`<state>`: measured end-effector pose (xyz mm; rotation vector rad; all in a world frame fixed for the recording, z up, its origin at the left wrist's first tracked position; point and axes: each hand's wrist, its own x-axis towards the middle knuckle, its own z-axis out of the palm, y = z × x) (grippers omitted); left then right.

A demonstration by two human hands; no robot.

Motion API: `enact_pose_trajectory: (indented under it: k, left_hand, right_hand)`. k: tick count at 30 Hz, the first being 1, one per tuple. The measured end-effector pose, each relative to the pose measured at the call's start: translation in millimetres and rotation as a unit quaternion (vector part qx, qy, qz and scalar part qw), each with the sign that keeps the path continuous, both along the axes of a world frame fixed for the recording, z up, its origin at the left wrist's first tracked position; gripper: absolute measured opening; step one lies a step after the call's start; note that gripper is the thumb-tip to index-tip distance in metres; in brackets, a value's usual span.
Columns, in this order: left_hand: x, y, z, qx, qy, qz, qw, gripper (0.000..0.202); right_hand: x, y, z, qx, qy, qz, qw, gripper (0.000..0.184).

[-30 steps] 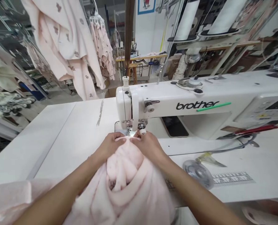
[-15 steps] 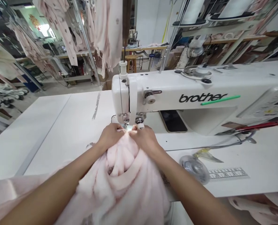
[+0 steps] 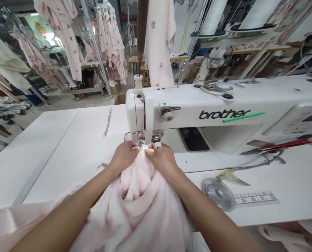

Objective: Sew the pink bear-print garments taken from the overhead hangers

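centre frame: our left hand (image 3: 124,157) and right hand (image 3: 161,159) both pinch pink fabric (image 3: 138,206) bunched at sewing machine (image 3: 198,112) needle | risk: fingertips so near needle could get stitched; bunched folds may catch

Bright, even workshop light, soft shadows, a glaring window far left, wide-angle bending at the edges, slight blur.

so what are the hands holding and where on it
Both the left hand and right hand pinch the pink fleece garment at its bunched front edge, just below the sewing machine needle.
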<state>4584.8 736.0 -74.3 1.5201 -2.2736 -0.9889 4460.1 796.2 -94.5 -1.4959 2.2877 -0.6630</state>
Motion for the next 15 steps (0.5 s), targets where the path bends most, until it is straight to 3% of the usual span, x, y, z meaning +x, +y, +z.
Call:
enact_pose_trajectory:
  k: [15]
  left_hand:
    - [-1.0,-3.6,-2.2,-0.035,-0.030,-0.001,0.999,0.012]
  right_hand:
    - [0.6,-1.0,-5.3,-0.015,0.052,0.001,0.999,0.018]
